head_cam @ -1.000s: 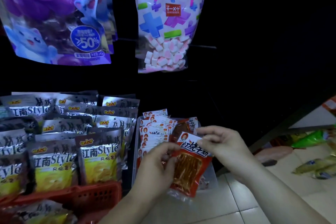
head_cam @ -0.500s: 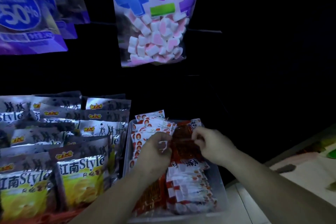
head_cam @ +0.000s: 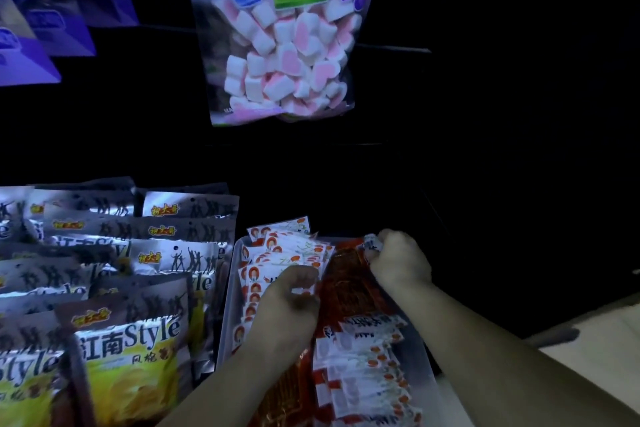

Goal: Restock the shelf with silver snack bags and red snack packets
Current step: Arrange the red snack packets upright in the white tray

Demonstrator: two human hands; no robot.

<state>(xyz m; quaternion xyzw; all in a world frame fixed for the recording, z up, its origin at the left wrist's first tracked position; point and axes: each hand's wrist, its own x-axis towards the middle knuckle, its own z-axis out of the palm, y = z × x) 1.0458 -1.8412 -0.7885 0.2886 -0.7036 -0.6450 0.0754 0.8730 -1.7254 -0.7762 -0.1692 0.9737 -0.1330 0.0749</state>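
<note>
Legend, approach room. The tray (head_cam: 229, 291) is packed wall to wall with red snack packets (head_cam: 360, 357); your left hand (head_cam: 291, 305) and right hand (head_cam: 398, 263), each gripping packets, fill its far half. On the left, rows of silver snack bags (head_cam: 180, 253) stand just beside the tray wall and close that side. Overhead, the hanging marshmallow bag (head_cam: 287, 55) (lower edge well above the packets) leaves you an open dark band. Right of the tray, the shelf is too dark to judge.

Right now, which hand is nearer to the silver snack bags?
Left. The left hand is just beside the silver snack bags; the right hand grips a red packet farther right.
</note>
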